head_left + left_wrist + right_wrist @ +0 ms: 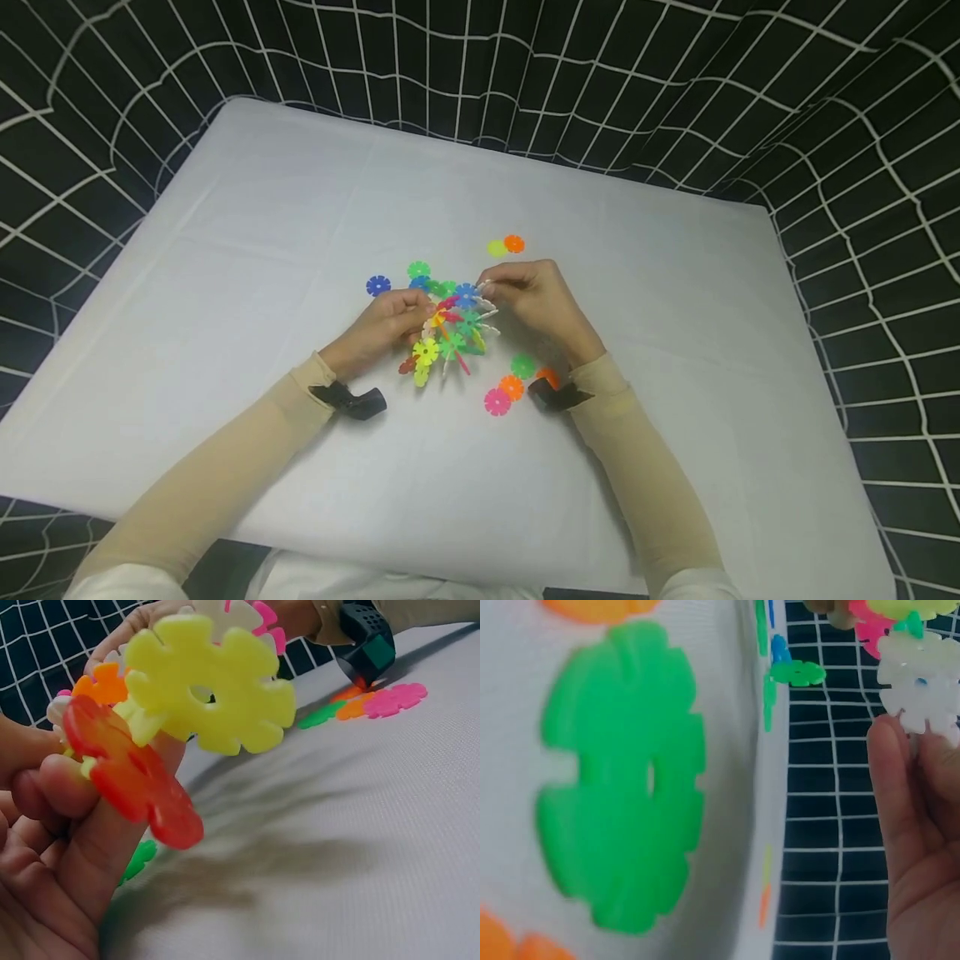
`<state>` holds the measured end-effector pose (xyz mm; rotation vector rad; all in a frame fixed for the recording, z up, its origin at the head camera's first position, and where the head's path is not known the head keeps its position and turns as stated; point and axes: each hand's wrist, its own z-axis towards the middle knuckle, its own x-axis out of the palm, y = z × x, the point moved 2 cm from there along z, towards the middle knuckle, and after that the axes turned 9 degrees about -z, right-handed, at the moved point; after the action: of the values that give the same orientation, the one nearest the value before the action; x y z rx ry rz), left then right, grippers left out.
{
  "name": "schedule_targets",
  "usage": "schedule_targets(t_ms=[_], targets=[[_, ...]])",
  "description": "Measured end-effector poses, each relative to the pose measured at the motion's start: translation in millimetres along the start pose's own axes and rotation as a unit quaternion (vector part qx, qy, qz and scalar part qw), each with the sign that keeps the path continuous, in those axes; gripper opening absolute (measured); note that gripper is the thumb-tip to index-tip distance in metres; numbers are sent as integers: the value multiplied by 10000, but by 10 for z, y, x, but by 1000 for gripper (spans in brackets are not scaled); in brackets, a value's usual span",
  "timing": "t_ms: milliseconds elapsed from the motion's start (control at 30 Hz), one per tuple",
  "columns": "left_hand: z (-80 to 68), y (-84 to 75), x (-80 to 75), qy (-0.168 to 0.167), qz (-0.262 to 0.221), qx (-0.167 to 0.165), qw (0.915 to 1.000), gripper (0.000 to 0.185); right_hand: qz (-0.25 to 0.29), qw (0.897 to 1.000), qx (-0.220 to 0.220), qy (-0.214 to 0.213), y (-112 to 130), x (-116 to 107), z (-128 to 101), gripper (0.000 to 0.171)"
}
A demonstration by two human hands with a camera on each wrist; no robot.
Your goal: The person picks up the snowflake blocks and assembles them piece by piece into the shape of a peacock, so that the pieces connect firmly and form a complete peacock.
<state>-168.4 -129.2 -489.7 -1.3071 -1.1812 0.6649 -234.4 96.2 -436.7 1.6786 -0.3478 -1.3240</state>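
Slotted flower-shaped plastic discs are joined into a colourful cluster (452,343) in front of the person, above the white table. The left hand (382,327) grips it from the left side. In the left wrist view, a red disc (135,776) and a yellow disc (244,682) stick out past the left hand's fingers. From the right, the right hand (542,304) pinches a white disc (919,664) at the cluster's upper right edge, thumb and fingertips together. More white discs fan out just below those fingertips. The cluster's inner joints are largely hidden by overlapping discs.
Loose discs lie on the white table (675,275): a dark blue disc (378,286) and a green disc (418,269) behind the left hand, an orange disc (514,243) beyond the right hand, and a pink disc (497,402) near the right wrist. A black grid curtain (480,75) surrounds the table.
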Motion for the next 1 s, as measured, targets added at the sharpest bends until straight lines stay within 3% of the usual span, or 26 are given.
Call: schedule_targets(t_ms=[267, 567, 800, 933, 1000], targets=[[-19, 5, -10, 142, 204, -66, 9997, 15, -73, 10000, 50, 10, 8, 68, 47, 11], [16, -21, -32, 126, -68, -335, 9993, 16, -205, 9994, 109, 254, -46, 4, 89, 16], [11, -14, -44, 135, -210, -360, 9990, 17, 463, 9958, 391, 684, -32, 13, 57, 32], [24, -1, -27, 142, -250, -277, 9992, 18, 955, 9850, 946, 1077, -8, 73, 38, 50], [35, 10, -20, 139, -307, -253, 9991, 17, 1021, 9807, 1167, 1188, 19, 117, 39, 51]])
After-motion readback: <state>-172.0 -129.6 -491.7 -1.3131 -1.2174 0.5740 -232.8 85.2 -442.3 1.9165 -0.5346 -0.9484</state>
